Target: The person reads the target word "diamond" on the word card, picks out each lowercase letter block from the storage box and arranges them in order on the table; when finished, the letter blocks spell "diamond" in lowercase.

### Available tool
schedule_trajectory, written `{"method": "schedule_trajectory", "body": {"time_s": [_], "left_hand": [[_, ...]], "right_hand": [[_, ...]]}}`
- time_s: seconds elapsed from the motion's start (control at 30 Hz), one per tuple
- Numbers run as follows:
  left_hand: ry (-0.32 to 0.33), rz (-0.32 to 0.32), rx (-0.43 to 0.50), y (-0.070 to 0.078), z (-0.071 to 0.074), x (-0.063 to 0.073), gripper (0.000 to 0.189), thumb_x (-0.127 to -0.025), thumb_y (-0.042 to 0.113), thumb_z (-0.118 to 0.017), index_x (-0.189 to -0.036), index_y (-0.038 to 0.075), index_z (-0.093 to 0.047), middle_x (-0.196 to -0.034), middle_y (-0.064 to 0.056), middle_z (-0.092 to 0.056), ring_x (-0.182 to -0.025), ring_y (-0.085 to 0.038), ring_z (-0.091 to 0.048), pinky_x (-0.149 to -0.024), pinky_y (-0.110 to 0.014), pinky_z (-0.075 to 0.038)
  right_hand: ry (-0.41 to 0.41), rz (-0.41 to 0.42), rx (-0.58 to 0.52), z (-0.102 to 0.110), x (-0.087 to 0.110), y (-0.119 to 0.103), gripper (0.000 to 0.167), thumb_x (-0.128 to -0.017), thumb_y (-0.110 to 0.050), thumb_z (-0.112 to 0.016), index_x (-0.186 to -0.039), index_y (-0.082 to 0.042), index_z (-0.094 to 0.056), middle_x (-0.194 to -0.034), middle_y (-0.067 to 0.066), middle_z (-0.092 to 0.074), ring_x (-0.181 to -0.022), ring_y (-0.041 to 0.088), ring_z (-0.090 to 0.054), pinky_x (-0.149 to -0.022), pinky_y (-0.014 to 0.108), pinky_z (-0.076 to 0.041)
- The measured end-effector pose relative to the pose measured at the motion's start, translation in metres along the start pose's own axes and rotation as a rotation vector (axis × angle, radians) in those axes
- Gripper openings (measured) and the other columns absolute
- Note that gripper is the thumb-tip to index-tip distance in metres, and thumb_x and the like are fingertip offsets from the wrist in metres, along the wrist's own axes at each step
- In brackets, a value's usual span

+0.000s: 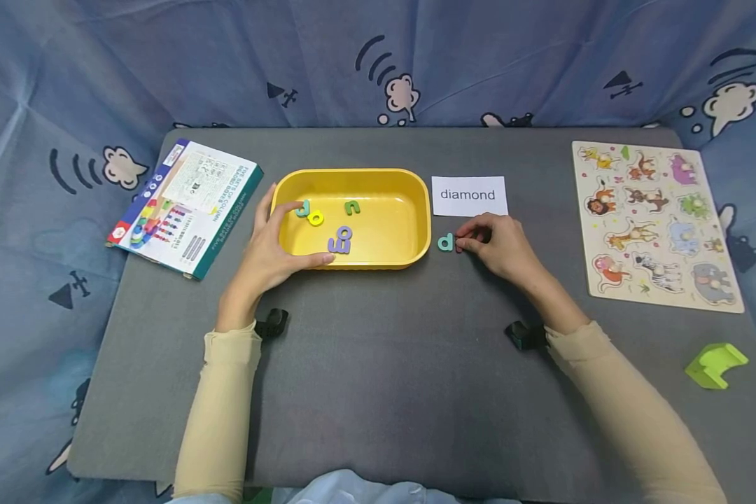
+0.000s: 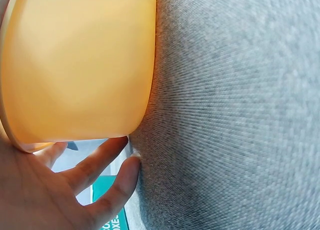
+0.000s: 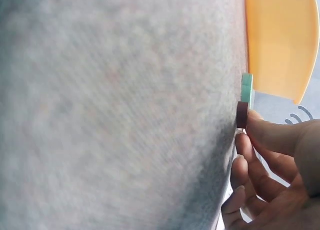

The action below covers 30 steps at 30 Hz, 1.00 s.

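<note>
A yellow tray [image 1: 384, 260] holds several letter pieces: a teal one [image 1: 303, 208], a yellow o [image 1: 316, 218], a green n [image 1: 352, 207] and a purple pair [image 1: 339, 246]. My left hand [image 1: 267, 248] grips the tray's left end, thumb over the front rim and fingers round the side. Just right of the tray a teal letter d [image 1: 445, 242] lies on the table. Beside it my right hand [image 1: 500, 245] pinches a small dark red piece [image 3: 242, 115] at the table surface. Fingers cover most of that piece, so its letter cannot be read.
Behind the right hand lies a white card [image 1: 469, 196] reading "diamond". A boxed set [image 1: 192, 206] is at the left of the grey table [image 1: 390, 385]. On the right are an animal puzzle board [image 1: 658, 227] and a green curved block [image 1: 715, 365].
</note>
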<state>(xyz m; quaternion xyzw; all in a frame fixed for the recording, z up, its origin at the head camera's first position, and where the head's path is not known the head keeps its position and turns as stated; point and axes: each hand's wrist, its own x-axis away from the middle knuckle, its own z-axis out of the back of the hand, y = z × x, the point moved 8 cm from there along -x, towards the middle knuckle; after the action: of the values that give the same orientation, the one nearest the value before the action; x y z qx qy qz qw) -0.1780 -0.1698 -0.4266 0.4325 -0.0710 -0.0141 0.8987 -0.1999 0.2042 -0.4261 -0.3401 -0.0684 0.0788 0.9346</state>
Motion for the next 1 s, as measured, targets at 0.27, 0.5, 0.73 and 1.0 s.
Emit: {"method": "schedule_trajectory", "body": {"time_s": [0.27, 0.5, 0.73, 1.0], "left_hand": [[-0.003, 0.005, -0.001, 0.0, -0.001, 0.0, 0.096, -0.072, 0.05, -0.096, -0.152, 0.025, -0.05, -0.178, 0.018, 0.004, -0.16, -0.037, -0.025, -0.12, -0.071, -0.028], [-0.004, 0.003, -0.005, -0.001, -0.001, 0.0, 0.097, -0.072, 0.049, -0.096, -0.153, 0.024, -0.05, -0.177, 0.021, 0.005, -0.159, -0.038, -0.025, -0.12, -0.072, -0.028], [-0.002, -0.011, -0.002, 0.0, 0.0, -0.001, 0.097, -0.072, 0.047, -0.097, -0.153, 0.023, -0.049, -0.179, 0.012, 0.004, -0.161, -0.038, -0.022, -0.121, -0.072, -0.027], [-0.005, -0.009, 0.005, 0.0, 0.0, -0.001, 0.097, -0.072, 0.047, -0.097, -0.153, 0.025, -0.049, -0.179, 0.011, 0.004, -0.162, -0.038, -0.02, -0.121, -0.073, -0.025]], "right_hand": [[-0.003, 0.0, -0.002, -0.002, 0.0, 0.0, 0.012, -0.097, -0.008, -0.077, -0.106, 0.0, -0.078, -0.095, 0.017, -0.073, -0.083, 0.026, -0.062, -0.071, 0.027, -0.044], [-0.007, 0.003, -0.014, -0.003, 0.0, -0.001, 0.013, -0.098, -0.009, -0.076, -0.107, 0.0, -0.077, -0.096, 0.018, -0.072, -0.084, 0.026, -0.062, -0.072, 0.028, -0.044], [0.051, 0.027, -0.057, 0.003, -0.006, -0.012, 0.013, -0.1, -0.011, -0.074, -0.109, -0.002, -0.074, -0.092, 0.016, -0.072, -0.081, 0.023, -0.061, -0.075, 0.03, -0.042], [0.209, 0.13, -0.163, 0.009, -0.019, -0.057, 0.021, -0.101, -0.01, -0.069, -0.119, 0.0, -0.071, -0.11, 0.017, -0.069, -0.1, 0.03, -0.059, -0.079, 0.03, -0.04]]}}
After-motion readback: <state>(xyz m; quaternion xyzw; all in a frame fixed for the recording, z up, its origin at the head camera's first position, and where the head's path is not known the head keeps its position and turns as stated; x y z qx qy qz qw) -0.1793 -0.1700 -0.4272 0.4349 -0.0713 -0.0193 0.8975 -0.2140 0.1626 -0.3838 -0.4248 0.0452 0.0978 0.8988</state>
